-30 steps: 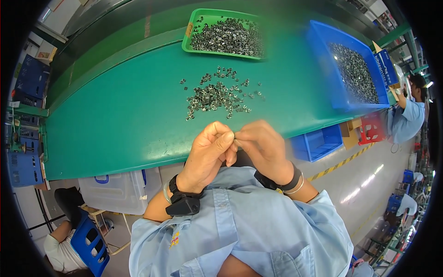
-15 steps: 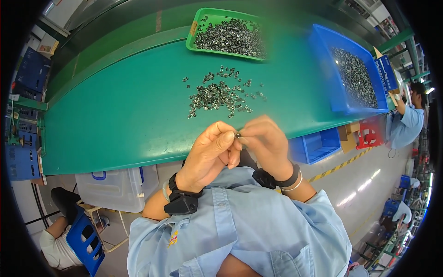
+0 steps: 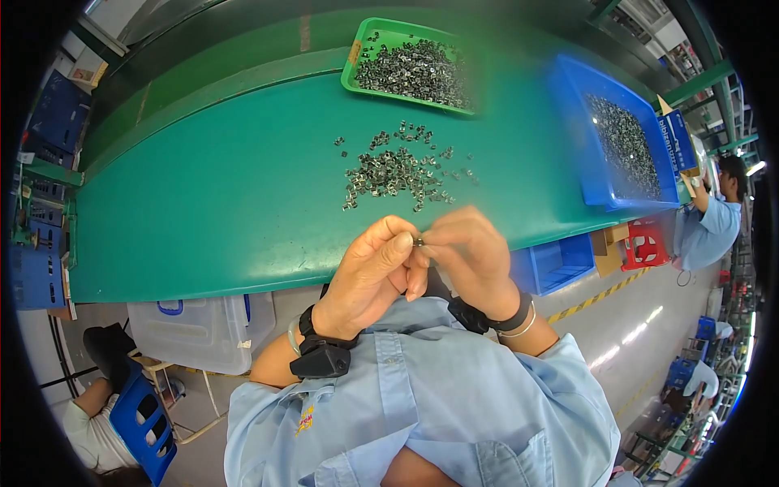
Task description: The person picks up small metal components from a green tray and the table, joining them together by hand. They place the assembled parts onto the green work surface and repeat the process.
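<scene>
Between my fingertips is a small dark metallic part (image 3: 418, 242), too small to make out in detail. My left hand (image 3: 375, 272) pinches it between thumb and index finger, its other fingers curled. From the right, my right hand (image 3: 471, 258) meets it with closed fingertips; that hand is partly blurred. Just beyond both hands, a loose pile of small black-and-silver metal parts (image 3: 393, 172) lies on the green tabletop (image 3: 219, 195). Both hands are above the table's near edge, in front of my body.
A green tray (image 3: 350, 75) of similar parts stands behind the pile. At the right is a blue bin (image 3: 600, 195) holding more. Below the edge are an empty blue crate (image 3: 560, 268), a red stool (image 3: 647, 243) and a clear plastic box (image 3: 191, 337). Other people sit at both sides.
The table and its contents have shifted slightly right and down in the picture at the pile. Both hands keep their pinch on the small part, nearly unmoved.
</scene>
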